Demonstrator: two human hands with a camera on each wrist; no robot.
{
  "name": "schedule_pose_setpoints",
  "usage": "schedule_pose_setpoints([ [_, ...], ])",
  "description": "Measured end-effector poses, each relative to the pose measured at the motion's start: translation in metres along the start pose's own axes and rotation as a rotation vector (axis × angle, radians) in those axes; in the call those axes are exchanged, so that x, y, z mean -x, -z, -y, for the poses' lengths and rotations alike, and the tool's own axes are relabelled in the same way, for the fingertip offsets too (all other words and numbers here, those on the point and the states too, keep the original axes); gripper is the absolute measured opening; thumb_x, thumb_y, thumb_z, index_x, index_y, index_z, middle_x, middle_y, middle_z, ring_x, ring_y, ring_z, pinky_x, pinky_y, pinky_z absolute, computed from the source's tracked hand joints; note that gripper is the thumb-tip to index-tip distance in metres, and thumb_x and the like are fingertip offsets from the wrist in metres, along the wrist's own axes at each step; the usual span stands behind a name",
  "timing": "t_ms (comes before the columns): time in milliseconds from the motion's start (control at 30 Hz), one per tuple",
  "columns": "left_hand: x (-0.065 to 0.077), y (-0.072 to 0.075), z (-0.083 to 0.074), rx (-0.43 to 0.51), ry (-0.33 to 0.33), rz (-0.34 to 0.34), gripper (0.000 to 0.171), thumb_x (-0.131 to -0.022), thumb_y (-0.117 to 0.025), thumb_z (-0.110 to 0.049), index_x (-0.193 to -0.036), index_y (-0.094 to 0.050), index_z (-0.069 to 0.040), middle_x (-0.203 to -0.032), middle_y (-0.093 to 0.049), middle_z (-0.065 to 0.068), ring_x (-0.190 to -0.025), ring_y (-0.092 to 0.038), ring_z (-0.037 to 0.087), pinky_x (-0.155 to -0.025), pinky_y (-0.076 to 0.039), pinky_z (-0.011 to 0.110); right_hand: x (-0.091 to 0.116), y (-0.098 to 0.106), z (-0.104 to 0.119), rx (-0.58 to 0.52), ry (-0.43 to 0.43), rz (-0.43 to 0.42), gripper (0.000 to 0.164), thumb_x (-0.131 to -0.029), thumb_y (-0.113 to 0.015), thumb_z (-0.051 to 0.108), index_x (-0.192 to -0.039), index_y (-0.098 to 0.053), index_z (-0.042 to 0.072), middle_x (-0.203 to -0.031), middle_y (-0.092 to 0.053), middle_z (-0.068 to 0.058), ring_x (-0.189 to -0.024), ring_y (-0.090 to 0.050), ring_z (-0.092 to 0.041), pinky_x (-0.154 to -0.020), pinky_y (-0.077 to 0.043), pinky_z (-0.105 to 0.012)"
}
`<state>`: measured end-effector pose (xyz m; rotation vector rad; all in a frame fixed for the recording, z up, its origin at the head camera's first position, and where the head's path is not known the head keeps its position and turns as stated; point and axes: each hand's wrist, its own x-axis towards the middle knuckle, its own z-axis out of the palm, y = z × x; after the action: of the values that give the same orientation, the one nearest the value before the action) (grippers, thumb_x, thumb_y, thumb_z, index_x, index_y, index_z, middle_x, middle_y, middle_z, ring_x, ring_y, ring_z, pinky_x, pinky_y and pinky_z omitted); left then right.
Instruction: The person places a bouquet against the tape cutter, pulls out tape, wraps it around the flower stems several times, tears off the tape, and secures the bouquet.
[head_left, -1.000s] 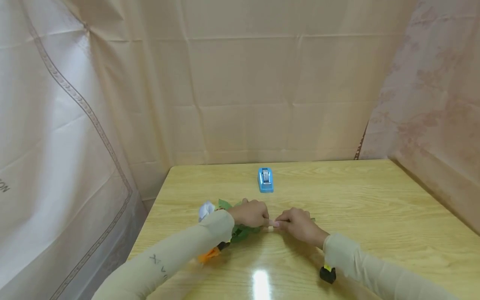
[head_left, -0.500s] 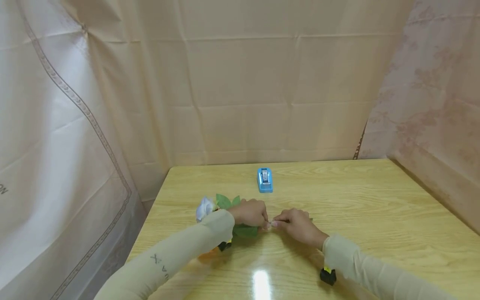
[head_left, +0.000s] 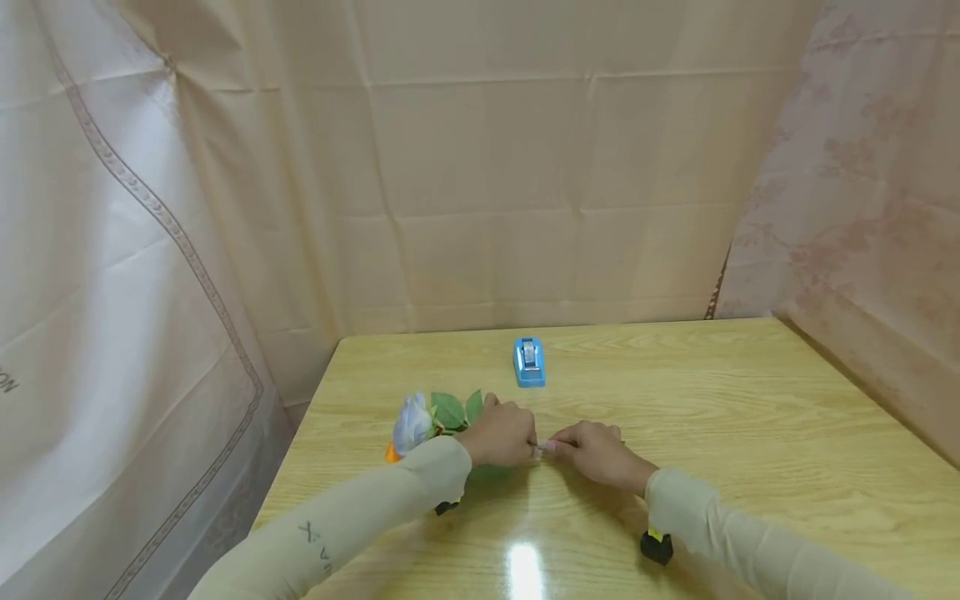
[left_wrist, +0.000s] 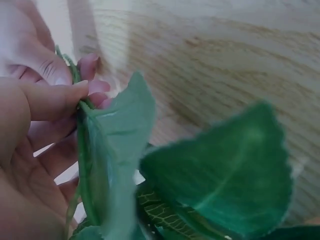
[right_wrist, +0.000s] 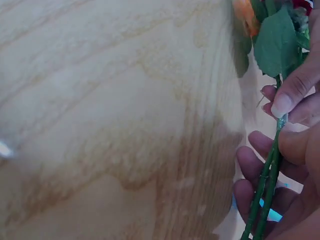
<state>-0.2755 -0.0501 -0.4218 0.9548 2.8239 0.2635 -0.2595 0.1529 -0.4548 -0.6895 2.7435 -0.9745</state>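
Observation:
Both hands grip a bunch of flowers over the table. A pale lavender rose [head_left: 412, 424] and an orange bloom [head_left: 392, 452] stick out left of my left hand [head_left: 502, 433]; a red bloom [right_wrist: 303, 4] peeks in at the right wrist view's top corner. In the left wrist view, my left thumb and fingers pinch the green stems [left_wrist: 84, 165] just above a broad leaf [left_wrist: 220, 172]. My right hand [head_left: 596, 454] holds the stems lower down, thumb and fingers around them, close beside the left fingertips. A shiny clear strip [right_wrist: 282, 120] shows on the stems between the hands.
A blue tape dispenser [head_left: 529, 362] stands farther back on the wooden table [head_left: 712, 392], beyond the hands. Cloth curtains [head_left: 480, 183] hang behind the table and along both sides.
The bunch has turned in the hands: the orange bloom has gone from below the left forearm to beside the lavender rose, and the leaves have shifted. The hands stay close together.

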Motion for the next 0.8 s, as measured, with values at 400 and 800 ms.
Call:
schedule_pose_setpoints([
  [400,0.006,-0.013,-0.005,-0.322,-0.088,-0.142,0.040,-0.096,-0.070,-0.031,-0.059,-0.055,-0.023,-0.056,-0.047,-0.013,-0.065,-0.044,0.010,-0.078,-0.029,0.036,-0.005,0.001,0.001,-0.035,-0.054,-0.044,0.013,-0.097,-0.071,0.027,-0.098,-0.082,0.021,-0.099,-0.075,0.010,-0.101,-0.065,-0.018,-0.101,-0.026,-0.071],
  [800,-0.002,0.002,0.006,0.050,-0.014,0.057,0.033,-0.094,-0.068,-0.012,-0.061,-0.064,-0.015,-0.052,-0.045,-0.011,-0.055,-0.040,0.008,-0.080,-0.027,0.039,-0.007,-0.006,0.000,-0.034,0.009,-0.130,0.011,-0.094,-0.075,0.023,-0.096,-0.083,0.016,-0.089,-0.072,0.012,-0.091,-0.063,-0.014,-0.099,-0.027,-0.067],
])
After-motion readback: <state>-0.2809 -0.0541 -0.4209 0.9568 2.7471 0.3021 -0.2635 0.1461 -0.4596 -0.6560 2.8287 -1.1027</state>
